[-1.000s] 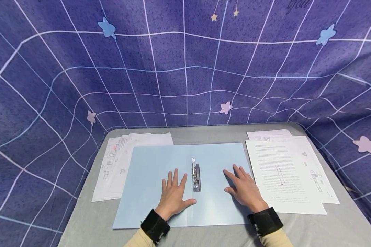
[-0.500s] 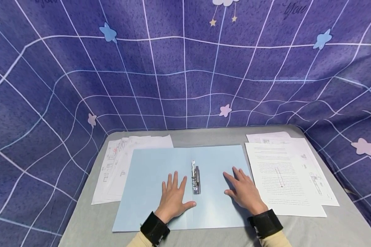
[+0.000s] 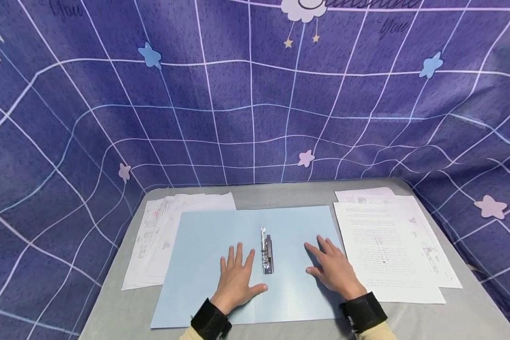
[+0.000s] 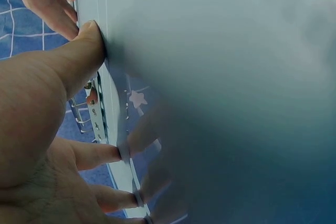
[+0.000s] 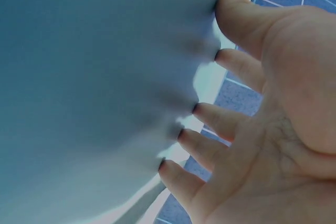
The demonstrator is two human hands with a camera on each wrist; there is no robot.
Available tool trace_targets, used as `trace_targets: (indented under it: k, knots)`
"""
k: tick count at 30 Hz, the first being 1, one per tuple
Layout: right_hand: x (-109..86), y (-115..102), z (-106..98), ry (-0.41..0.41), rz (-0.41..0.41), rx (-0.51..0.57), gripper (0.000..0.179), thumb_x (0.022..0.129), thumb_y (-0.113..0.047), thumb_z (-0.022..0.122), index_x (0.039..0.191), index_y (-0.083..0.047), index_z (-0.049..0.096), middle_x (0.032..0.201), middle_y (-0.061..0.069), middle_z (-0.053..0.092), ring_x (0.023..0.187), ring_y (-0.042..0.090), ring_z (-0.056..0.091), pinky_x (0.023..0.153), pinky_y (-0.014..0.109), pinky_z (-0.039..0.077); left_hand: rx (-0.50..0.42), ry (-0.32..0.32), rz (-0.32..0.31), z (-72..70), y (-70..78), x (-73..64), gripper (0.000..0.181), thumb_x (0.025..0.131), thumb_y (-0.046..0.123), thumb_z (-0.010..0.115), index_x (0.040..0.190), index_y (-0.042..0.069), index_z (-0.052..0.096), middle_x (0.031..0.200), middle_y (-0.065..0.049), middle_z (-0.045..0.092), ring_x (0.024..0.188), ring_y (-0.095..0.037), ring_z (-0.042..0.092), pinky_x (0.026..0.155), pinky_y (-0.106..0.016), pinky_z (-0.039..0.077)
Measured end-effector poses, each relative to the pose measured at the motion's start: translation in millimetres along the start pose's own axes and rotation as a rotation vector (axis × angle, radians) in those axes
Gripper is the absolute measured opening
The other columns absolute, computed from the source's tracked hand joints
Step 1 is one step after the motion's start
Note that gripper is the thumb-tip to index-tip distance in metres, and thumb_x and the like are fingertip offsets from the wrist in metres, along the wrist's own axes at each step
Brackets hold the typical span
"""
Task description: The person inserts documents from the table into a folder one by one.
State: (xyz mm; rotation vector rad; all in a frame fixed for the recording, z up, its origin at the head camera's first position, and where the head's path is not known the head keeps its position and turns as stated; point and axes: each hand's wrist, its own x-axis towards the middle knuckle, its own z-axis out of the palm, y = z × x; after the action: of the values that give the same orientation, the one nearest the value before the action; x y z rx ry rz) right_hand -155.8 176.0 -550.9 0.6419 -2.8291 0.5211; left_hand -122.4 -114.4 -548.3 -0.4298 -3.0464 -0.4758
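A light blue folder (image 3: 212, 236) lies spread flat on the table, with a metal lever clip (image 3: 267, 252) fixed just right of its spine. My left hand (image 3: 235, 283) rests on the left cover, fingers spread and the thumb reaching across the spine below the clip. On the right cover, my right hand (image 3: 335, 271) touches the surface with spread fingertips. The right wrist view shows the thumb and fingertips (image 5: 178, 174) meeting the blue surface while the palm stays raised. Neither hand holds anything. In the left wrist view the clip (image 4: 94, 106) shows behind the thumb.
Loose printed sheets (image 3: 146, 250) lie to the left, partly beneath the folder's left edge. More printed pages (image 3: 386, 255) overlap at the right, close beside the folder. The grey table (image 3: 412, 316) is backed by a purple curtain (image 3: 238, 94) with grid lines and stars.
The head view has tilted up slightly, so the table and folder sit lower in the picture. Both hands keep their places on the folder.
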Motion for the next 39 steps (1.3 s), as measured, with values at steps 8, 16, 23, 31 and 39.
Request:
trace_targets:
  k: [8,16,23,31,39]
  knots:
    - [3.2,-12,7,-0.089,0.020,0.074,0.066,0.075,-0.040,0.073,0.131,-0.014,0.053,0.139,0.024,0.039,0.126,0.043,0.033,0.097,0.059,0.032,0.005,-0.005,-0.037,1.3,-11.4,-15.9,0.095,0.070,0.065,0.066,0.141,0.008,0.037,0.147,-0.030,0.018,0.132,-0.049,0.010,0.098,-0.070,0.014]
    - [8.5,-11,2,-0.033,0.017,0.148,0.055,0.078,-0.033,0.073,0.125,-0.011,0.057,0.132,0.023,0.047,0.120,0.039,0.042,0.095,0.053,0.038,0.016,-0.030,-0.056,-2.0,-15.4,-16.9,0.096,0.070,0.067,0.064,0.142,0.009,0.036,0.148,-0.029,0.016,0.133,-0.047,0.008,0.100,-0.069,0.012]
    - [12.3,3,-13,0.031,0.042,0.174,0.048,0.082,-0.028,0.071,0.124,-0.009,0.058,0.129,0.020,0.050,0.117,0.033,0.047,0.095,0.050,0.039,0.012,-0.014,-0.050,-3.3,-16.1,-11.6,0.096,0.070,0.066,0.064,0.142,0.009,0.037,0.148,-0.029,0.017,0.133,-0.047,0.009,0.100,-0.069,0.013]
    - [8.2,31,-37,0.144,0.055,0.125,0.046,0.080,-0.025,0.072,0.120,-0.005,0.059,0.126,0.023,0.051,0.114,0.037,0.048,0.092,0.053,0.040,-0.001,-0.004,-0.024,-1.8,-14.0,-7.3,0.095,0.071,0.066,0.064,0.142,0.009,0.037,0.148,-0.028,0.017,0.133,-0.047,0.010,0.100,-0.069,0.013]
    - [-6.3,74,-69,0.185,0.204,0.019,0.048,0.080,-0.023,0.071,0.122,-0.004,0.057,0.125,0.030,0.049,0.107,0.050,0.046,0.086,0.063,0.039,-0.028,0.013,0.006,-0.5,-6.7,1.0,0.095,0.071,0.065,0.065,0.142,0.009,0.036,0.147,-0.029,0.017,0.133,-0.047,0.010,0.100,-0.069,0.013]
